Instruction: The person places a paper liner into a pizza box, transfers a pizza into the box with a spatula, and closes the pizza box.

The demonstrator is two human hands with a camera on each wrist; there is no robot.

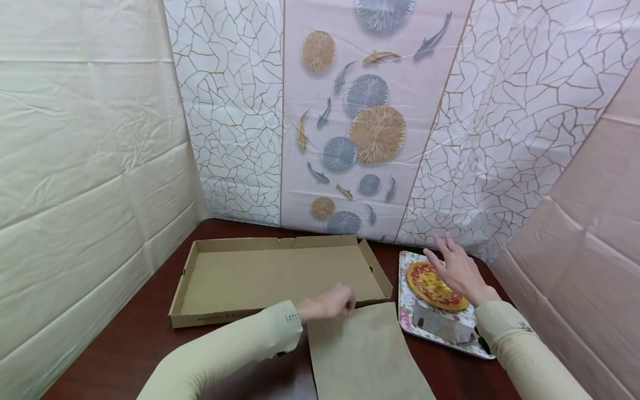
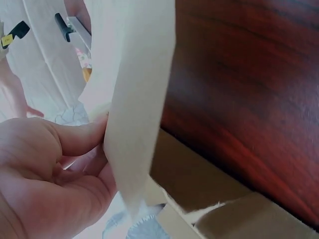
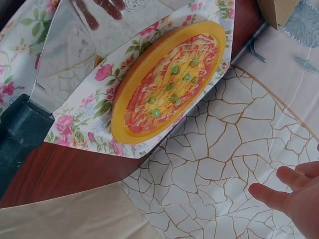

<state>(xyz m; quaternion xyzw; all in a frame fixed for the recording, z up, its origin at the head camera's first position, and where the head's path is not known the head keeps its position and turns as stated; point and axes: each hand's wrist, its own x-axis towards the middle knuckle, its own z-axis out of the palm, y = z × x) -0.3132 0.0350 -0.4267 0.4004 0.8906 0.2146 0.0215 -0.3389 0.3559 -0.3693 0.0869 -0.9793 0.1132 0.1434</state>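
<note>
My left hand (image 1: pixel 327 303) pinches the far edge of a sheet of brown paper (image 1: pixel 367 353). In the left wrist view, thumb and fingers grip the paper (image 2: pixel 139 94) along one edge, and it hangs down beside the box. My right hand (image 1: pixel 457 269), fingers spread, is above a floral tray (image 1: pixel 403 283) and holds nothing. On that tray lies a round pizza (image 1: pixel 431 288) with red, yellow and green topping. Nearer the front of the tray is a wide metal spatula (image 1: pixel 442 326); its dark handle (image 3: pixel 22 129) shows in the right wrist view.
A long, shallow cardboard box (image 1: pixel 275 275) lies open across the back of the dark red wooden table (image 1: pixel 125 339). Cloth hangings close off the back and both sides, with a patterned curtain (image 1: pixel 345 111) right behind the table.
</note>
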